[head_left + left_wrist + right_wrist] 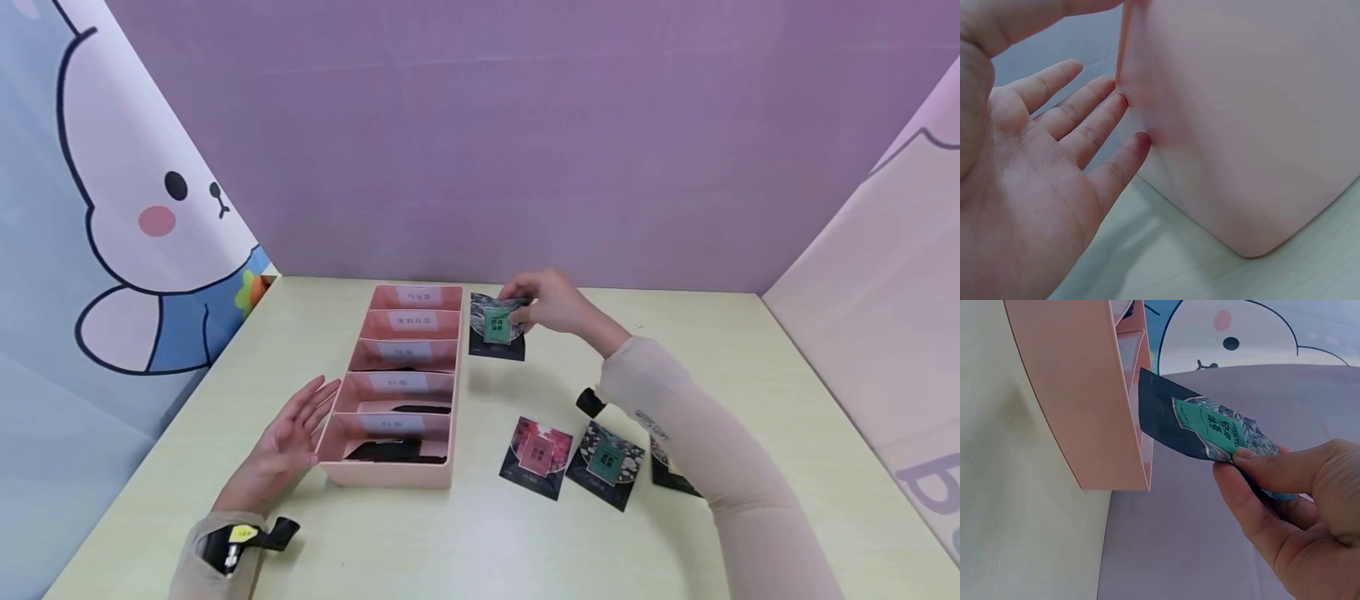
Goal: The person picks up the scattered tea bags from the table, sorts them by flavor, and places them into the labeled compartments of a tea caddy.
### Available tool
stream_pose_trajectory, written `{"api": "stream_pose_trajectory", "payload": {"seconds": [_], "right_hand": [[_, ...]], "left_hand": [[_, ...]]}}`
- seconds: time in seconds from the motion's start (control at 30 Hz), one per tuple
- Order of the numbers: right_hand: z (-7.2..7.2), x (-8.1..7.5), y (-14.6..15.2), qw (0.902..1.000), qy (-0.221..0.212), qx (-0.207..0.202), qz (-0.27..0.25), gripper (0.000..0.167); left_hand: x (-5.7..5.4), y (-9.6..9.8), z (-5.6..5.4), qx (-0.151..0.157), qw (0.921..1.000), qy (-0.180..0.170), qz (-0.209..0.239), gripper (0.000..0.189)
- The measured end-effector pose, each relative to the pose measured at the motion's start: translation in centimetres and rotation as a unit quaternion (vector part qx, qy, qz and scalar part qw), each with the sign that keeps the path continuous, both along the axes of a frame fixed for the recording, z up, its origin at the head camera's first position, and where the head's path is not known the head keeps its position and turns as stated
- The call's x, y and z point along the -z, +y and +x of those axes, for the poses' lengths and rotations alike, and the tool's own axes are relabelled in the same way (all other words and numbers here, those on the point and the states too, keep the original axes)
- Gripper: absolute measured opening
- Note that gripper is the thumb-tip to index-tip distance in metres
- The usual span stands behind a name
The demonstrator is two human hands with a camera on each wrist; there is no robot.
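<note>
A pink divided box point(390, 477) stands on the table, its several compartments bearing white labels. Dark packets lie in the three nearest compartments. My right hand point(558, 304) pinches a dark tea sachet point(486, 343) with a green label between thumb and fingers, just right of the box's far half. In the right wrist view the sachet point(1169, 419) is tilted, its free end near the box rim. My left hand point(281, 442) is at the box's left side, fingers extended; in the left wrist view its fingertips point(1142, 139) touch the pink wall.
Right of the box lie a red-labelled sachet point(536, 458) and a green-labelled sachet point(606, 467). Another sachet point(671, 477) is partly hidden under my right sleeve point(697, 433). A purple backdrop point(525, 150) rises behind the table point(420, 550).
</note>
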State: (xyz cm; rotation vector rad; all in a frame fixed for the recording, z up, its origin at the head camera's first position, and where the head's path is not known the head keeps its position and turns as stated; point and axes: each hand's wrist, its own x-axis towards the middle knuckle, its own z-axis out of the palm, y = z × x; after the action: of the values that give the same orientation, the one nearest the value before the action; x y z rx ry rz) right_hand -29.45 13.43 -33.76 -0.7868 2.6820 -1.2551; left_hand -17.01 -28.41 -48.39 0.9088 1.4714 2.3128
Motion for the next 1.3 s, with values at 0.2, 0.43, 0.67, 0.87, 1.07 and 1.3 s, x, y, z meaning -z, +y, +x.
{"api": "stream_pose_trajectory", "payload": {"seconds": [0.2, 0.43, 0.67, 0.87, 1.07, 1.3], "right_hand": [[0.0, 0.2, -1.8, 0.9994, 0.011, -0.006, -0.031, 0.023], [0.6, 0.6, -3.9, 0.9976, 0.012, -0.013, -0.068, 0.020], [0.6, 1.4, -5.6, 0.9945, 0.035, -0.026, -0.095, 0.018], [0.7, 2.4, -7.0, 0.9927, 0.073, -0.051, -0.082, 0.017], [1.0, 2.8, -7.9, 0.9831, 0.144, -0.086, -0.074, 0.015], [1.4, 3.3, -8.5, 0.9793, 0.161, -0.118, -0.031, 0.015]], "left_hand": [[-0.1, 0.0, 0.1, -0.005, 1.0000, -0.001, -0.006, 0.098], [-0.3, 0.1, 0.0, 0.005, 1.0000, 0.002, 0.005, 0.097], [0.0, 0.1, -0.1, 0.011, 0.9996, 0.024, 0.010, 0.094], [-0.2, 0.1, 0.1, 0.003, 0.9999, 0.010, 0.004, 0.096], [-0.2, -0.1, 0.1, -0.003, 1.0000, -0.002, -0.001, 0.097], [-0.4, 0.0, 0.3, -0.010, 0.9999, -0.011, -0.008, 0.098]]}}
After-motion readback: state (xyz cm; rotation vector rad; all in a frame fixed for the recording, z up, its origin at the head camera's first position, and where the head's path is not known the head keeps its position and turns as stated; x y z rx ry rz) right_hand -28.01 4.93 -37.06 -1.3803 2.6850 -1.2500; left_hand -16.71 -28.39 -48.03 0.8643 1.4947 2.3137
